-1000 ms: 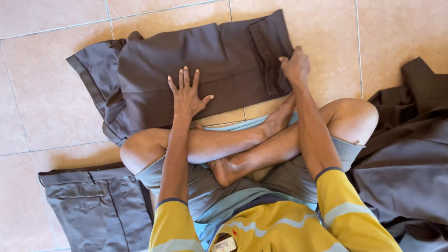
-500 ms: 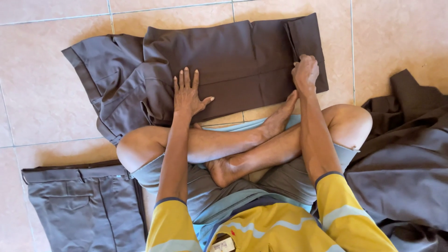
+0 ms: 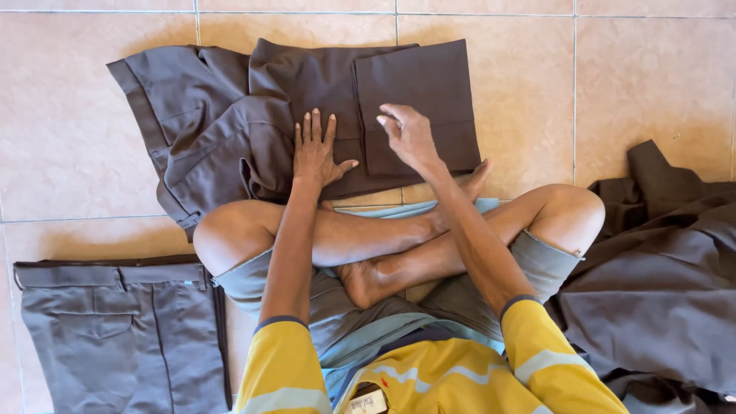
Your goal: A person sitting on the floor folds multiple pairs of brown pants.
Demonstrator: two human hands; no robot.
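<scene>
I sit cross-legged on a tiled floor with dark brown trousers [image 3: 230, 123] spread in front of my legs. The right end of the garment is folded over into a flat panel [image 3: 429, 92]. My left hand [image 3: 316, 149] lies flat, fingers spread, pressing the middle of the trousers. My right hand [image 3: 406, 134] hovers just above the folded panel's near left corner, fingers loosely curled, holding nothing that I can see. The left end of the trousers, with waistband and pocket, lies rumpled.
A folded grey pair of trousers [image 3: 115, 330] lies on the floor by my left knee. A heap of dark brown cloth [image 3: 659, 268] sits to my right. Beige floor tiles [image 3: 77, 176] surround everything.
My right hand has come left from the garment's far right edge, and that end now lies folded over the middle. The left hand has stayed pressed flat.
</scene>
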